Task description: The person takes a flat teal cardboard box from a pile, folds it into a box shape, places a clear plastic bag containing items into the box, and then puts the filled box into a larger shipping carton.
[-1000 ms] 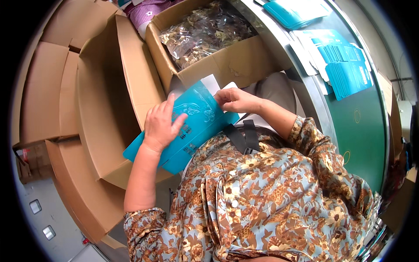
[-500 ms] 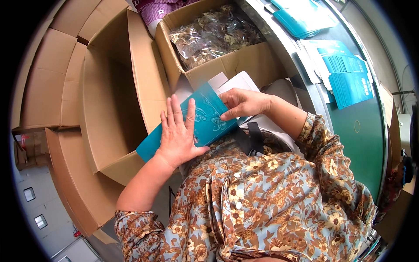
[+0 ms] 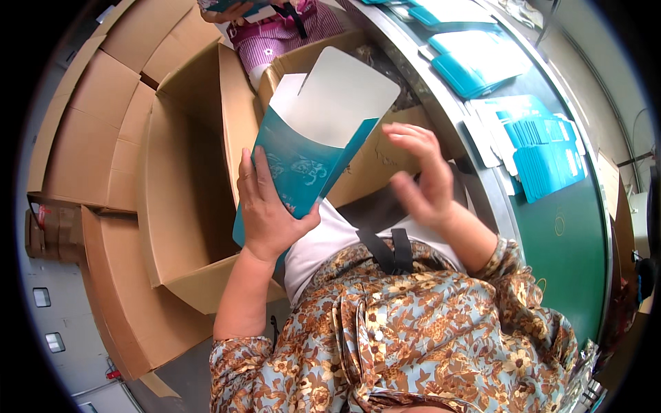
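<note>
A teal paperboard box (image 3: 292, 168), opened out into its shape, is tilted in front of my body. Its white inside and a raised white flap (image 3: 354, 86) face up at the far end. My left hand (image 3: 272, 206) grips the box near its lower part, thumb on one side and fingers across the printed face. To the right of the box, my right hand (image 3: 427, 175) is in the air, apart from it, with fingers spread and slightly blurred; it holds nothing.
A large open cardboard carton (image 3: 182, 186) stands left of me. Behind the teal box is another carton (image 3: 385, 148) with clear-wrapped contents. Stacks of flat teal boxes (image 3: 547, 165) lie on the green table (image 3: 564, 241) at right. Another person (image 3: 289, 41) is at the far side.
The teal box has gone from nearly flat to opened out and tilted up, its white flap raised. My right hand has let go and moved right. The other person shows more.
</note>
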The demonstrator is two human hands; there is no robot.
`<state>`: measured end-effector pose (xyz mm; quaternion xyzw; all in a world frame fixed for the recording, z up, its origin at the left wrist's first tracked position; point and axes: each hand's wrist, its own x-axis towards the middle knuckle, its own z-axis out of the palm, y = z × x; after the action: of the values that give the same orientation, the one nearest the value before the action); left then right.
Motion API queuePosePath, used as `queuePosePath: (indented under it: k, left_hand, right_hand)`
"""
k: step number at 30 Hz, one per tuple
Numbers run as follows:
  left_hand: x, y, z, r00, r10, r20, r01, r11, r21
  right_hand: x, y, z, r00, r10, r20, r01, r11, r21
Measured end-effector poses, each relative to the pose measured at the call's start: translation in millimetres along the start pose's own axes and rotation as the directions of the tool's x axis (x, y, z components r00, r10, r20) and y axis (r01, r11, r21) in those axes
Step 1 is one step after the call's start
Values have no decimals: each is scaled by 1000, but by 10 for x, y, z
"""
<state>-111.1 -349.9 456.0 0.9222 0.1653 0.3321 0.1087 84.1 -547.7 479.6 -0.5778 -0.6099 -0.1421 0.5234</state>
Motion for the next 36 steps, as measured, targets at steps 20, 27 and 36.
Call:
queuePosePath:
  k: [20,27,36]
  left_hand:
    - [109,59,-327,940,136,-312,-192,969,-157]
    - [88,14,-325,945,170,-279,-275,875,-398]
    - [-45,-103,-424,953,-159,-258,-24,810,-587]
  right_hand:
    - [486,152,695,985,-162,-54,169,897,408]
    - [561,152,773,986,-168,11,137,841,524]
    - [389,53,1073,970,152,187,-241,558,794]
